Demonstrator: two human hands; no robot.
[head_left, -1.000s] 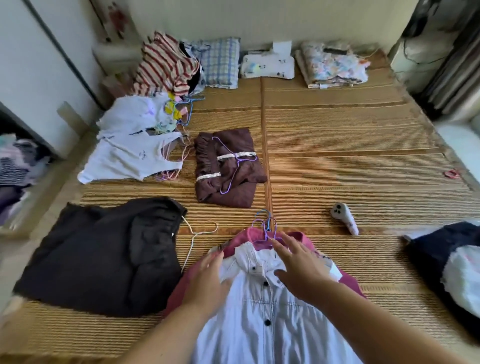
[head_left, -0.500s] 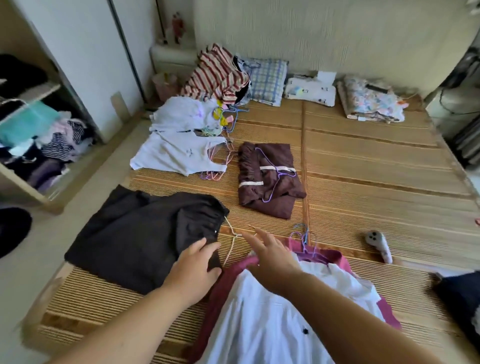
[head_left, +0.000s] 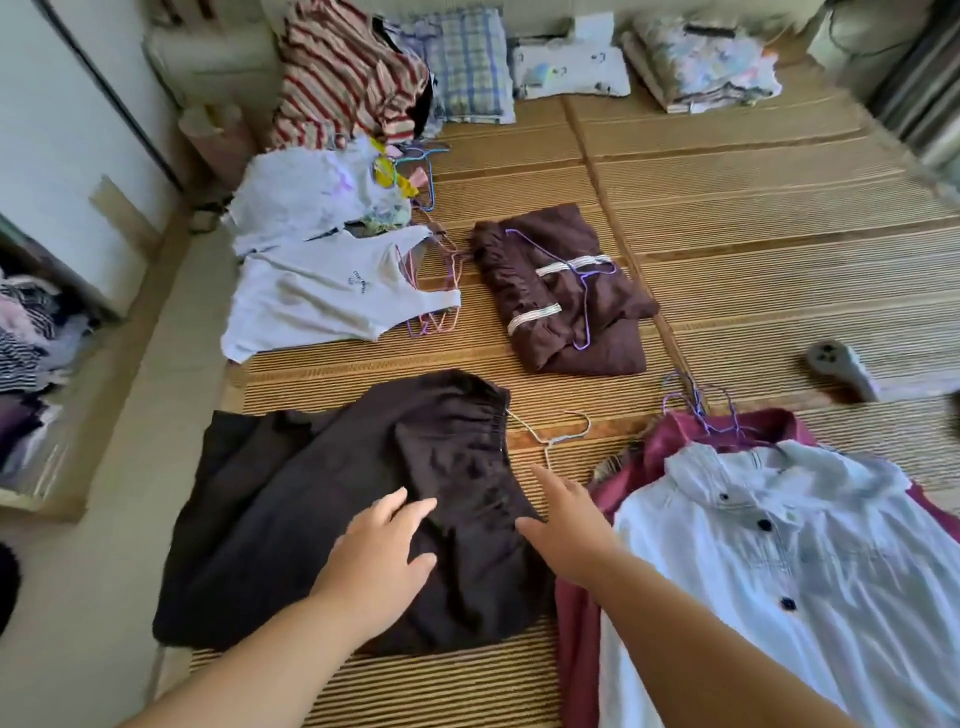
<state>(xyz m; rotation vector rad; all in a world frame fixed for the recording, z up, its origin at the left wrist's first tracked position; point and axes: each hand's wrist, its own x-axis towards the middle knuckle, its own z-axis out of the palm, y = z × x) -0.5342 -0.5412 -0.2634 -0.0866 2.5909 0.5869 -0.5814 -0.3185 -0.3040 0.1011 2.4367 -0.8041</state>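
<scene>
A dark brown skirt (head_left: 322, 499) with a gathered waistband lies spread on the woven mat (head_left: 727, 208), on a white wire hanger (head_left: 550, 439) whose hook sticks out at its right. My left hand (head_left: 382, 551) rests flat on the skirt with straight fingers. My right hand (head_left: 569, 525) hovers open at the skirt's right edge, just below the hanger. To the right lies a white buttoned shirt (head_left: 810, 571) on top of a maroon garment (head_left: 727, 431), both on blue wire hangers (head_left: 696, 405).
A folded brown garment (head_left: 566, 296) with a purple hanger lies mid-mat. White tops (head_left: 332, 291) with hangers lie at the left, folded clothes and pillows at the back. A grey remote (head_left: 841, 369) sits at the right. An open wardrobe (head_left: 31, 332) stands left.
Both hands have left the white shirt and moved left onto the dark brown skirt. The view has swung left and down with them.
</scene>
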